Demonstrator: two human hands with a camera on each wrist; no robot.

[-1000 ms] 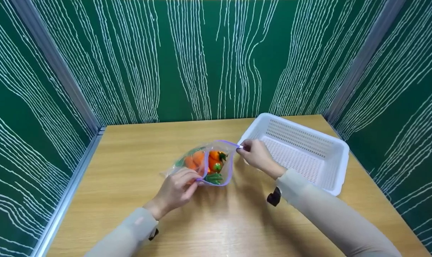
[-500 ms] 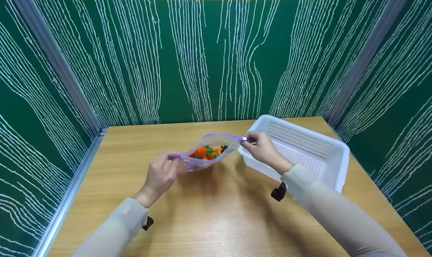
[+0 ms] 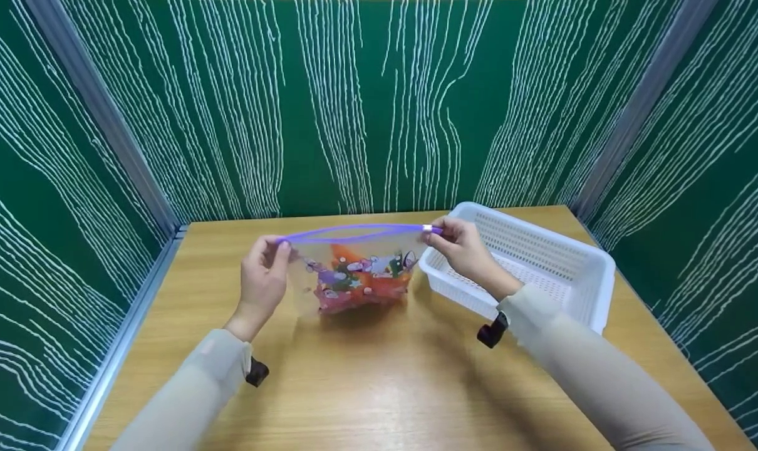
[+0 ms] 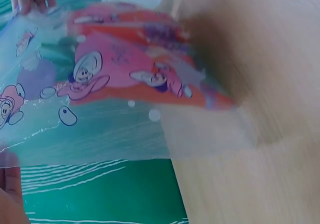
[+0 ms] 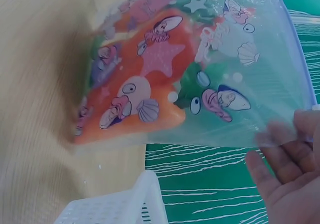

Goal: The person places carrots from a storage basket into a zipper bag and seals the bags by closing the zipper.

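Note:
A clear zip bag (image 3: pixel 360 275) printed with cartoon figures, shells and stars hangs upright between my hands, its purple zip edge at the top. Orange and green vegetables (image 5: pixel 165 73) show through the plastic in its lower part; the print partly hides them. My left hand (image 3: pixel 263 275) pinches the top left corner between thumb and fingers. At the top right corner, beside the white slider (image 3: pixel 427 228), my right hand (image 3: pixel 467 250) pinches the zip edge. The mouth of the bag gapes slightly in the middle.
A white perforated plastic basket (image 3: pixel 595 282) stands on the right of the wooden table (image 3: pixel 379 388), close to my right hand. Green panels (image 3: pixel 379 106) with white wavy lines rise behind the table and on both sides.
My left hand has moved left and up, pulling the bag's edge out straight. The bag has turned from mouth-facing-me to hanging upright, and its mouth has narrowed. My right hand has risen slightly.

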